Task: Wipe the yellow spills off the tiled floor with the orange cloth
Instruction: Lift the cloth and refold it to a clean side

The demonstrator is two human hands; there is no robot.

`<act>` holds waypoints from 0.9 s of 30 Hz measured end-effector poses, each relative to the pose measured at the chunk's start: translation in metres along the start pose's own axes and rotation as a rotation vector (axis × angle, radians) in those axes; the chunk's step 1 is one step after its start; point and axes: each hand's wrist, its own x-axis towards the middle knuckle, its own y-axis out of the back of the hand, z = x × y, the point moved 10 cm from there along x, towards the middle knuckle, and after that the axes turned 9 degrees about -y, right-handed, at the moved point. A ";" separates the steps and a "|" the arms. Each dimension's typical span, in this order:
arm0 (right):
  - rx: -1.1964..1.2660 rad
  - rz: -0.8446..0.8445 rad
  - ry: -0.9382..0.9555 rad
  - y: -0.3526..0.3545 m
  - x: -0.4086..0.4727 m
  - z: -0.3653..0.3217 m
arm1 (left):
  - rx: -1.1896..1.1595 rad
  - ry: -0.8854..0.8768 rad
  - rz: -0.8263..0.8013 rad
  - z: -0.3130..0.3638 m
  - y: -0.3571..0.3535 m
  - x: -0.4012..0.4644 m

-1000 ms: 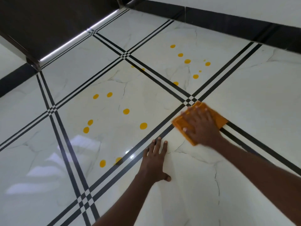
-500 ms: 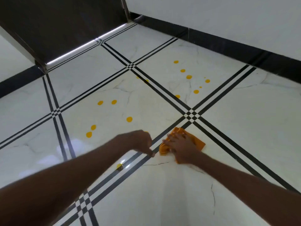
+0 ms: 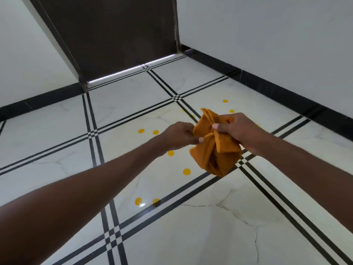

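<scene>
Orange cloth (image 3: pixel 214 150) hangs bunched between pinching left hand (image 3: pixel 178 135) and right hand (image 3: pixel 232 129).

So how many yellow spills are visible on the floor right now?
8 spills: two far right, two beyond the left hand, two below it, two nearest. The cloth may hide more.

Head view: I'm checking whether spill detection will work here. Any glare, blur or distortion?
Head view: a bright glare patch sits on the tiled floor beside the nearest yellow spills, partly washing one out; wide-angle distortion splays the tile lines and walls; the orange cloth and both hands look fairly sharp.
</scene>
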 end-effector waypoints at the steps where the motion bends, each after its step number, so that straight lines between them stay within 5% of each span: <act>1: 0.045 -0.003 -0.028 0.000 -0.001 -0.004 | -0.063 0.000 0.047 0.000 0.008 -0.002; 5: 0.159 0.082 -0.130 0.004 -0.005 0.006 | -0.207 0.011 0.196 0.000 0.027 -0.008; 10: 0.177 0.153 -0.180 0.014 -0.014 0.029 | -0.219 -0.062 0.197 0.020 0.026 -0.007; 16: -0.017 0.234 0.003 0.042 -0.038 -0.020 | -0.101 -0.088 0.033 0.045 0.027 -0.003; 22: -0.209 0.243 0.129 0.054 -0.063 -0.056 | -0.229 -0.206 -0.067 0.097 0.023 0.002; 27: 0.021 0.166 0.120 0.073 -0.073 -0.061 | -0.354 -0.188 -0.226 0.103 -0.009 0.000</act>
